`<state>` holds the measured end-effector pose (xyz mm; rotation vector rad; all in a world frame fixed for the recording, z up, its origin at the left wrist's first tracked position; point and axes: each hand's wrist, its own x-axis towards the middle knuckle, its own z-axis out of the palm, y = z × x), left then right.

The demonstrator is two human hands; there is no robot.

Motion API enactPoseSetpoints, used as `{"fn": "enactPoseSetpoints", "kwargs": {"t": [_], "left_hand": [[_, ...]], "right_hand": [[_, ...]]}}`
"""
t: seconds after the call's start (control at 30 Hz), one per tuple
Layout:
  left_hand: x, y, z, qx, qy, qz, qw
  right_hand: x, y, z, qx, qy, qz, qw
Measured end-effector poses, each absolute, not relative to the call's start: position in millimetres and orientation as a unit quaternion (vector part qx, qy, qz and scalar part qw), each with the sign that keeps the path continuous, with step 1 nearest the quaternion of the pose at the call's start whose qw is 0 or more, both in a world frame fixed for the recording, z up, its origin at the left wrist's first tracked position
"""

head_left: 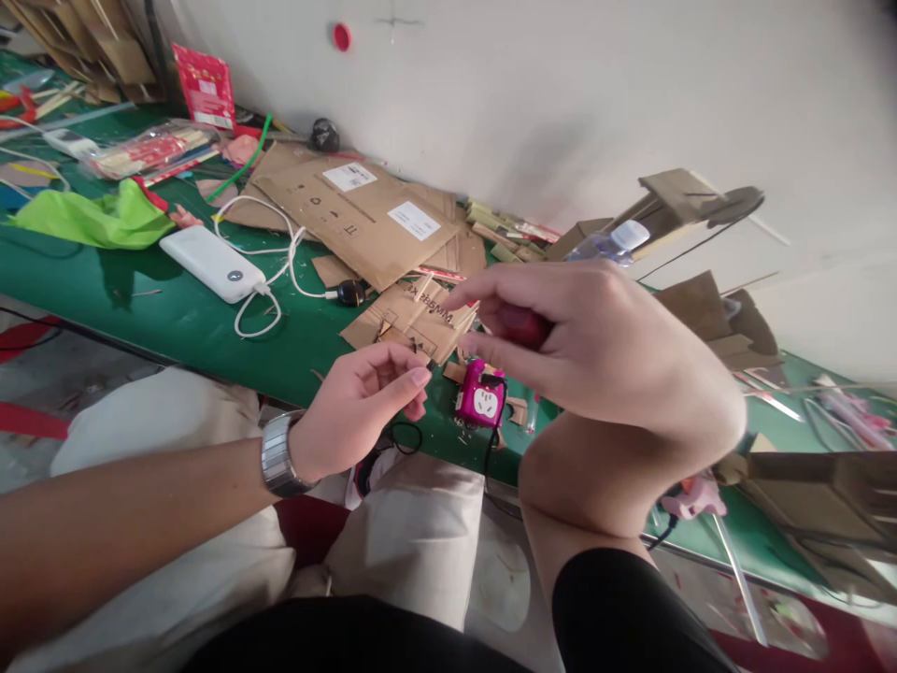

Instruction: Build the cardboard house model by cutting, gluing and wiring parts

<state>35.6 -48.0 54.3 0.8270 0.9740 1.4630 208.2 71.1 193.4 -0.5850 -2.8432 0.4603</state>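
My left hand (364,402), with a silver watch (281,453) at the wrist, is closed in a pinch near the table's front edge. A small black cable end (433,364) pokes out past its thumb and index finger. My right hand (581,327) is raised to the right of it, its rear fingers curled round a dark red, rounded object (525,327), mostly hidden in the palm. Its index finger and thumb reach left, slightly apart. Between and below the hands sits a magenta socket cube (482,397) with a black plug in its top.
A white power bank (211,264) with a white cable lies left on the green table (294,346). Behind are a cardboard parcel (350,210) and cardboard pieces (413,313). A plastic bottle (609,243) and a pink glue gun (693,498) are at right.
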Motion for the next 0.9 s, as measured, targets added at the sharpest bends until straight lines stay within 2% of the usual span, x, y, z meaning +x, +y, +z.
{"fn": "enactPoseSetpoints", "kwargs": {"t": [0.07, 0.3, 0.63, 0.9], "left_hand": [[35.5, -47.7, 47.6, 0.324, 0.423, 0.611, 0.585], [41.8, -34.3, 38.7, 0.181, 0.413, 0.616, 0.646], [50.1, -17.8, 47.8, 0.155, 0.418, 0.618, 0.648], [49.4, -11.4, 58.6, 0.117, 0.434, 0.626, 0.637]], "right_hand": [[209.8, 73.5, 193.5, -0.207, -0.961, 0.139, 0.12], [199.6, 93.7, 183.2, -0.24, -0.96, 0.105, 0.099], [191.7, 100.4, 176.4, -0.235, -0.963, 0.126, 0.033], [191.3, 95.6, 177.6, -0.239, -0.962, 0.126, 0.036]]}}
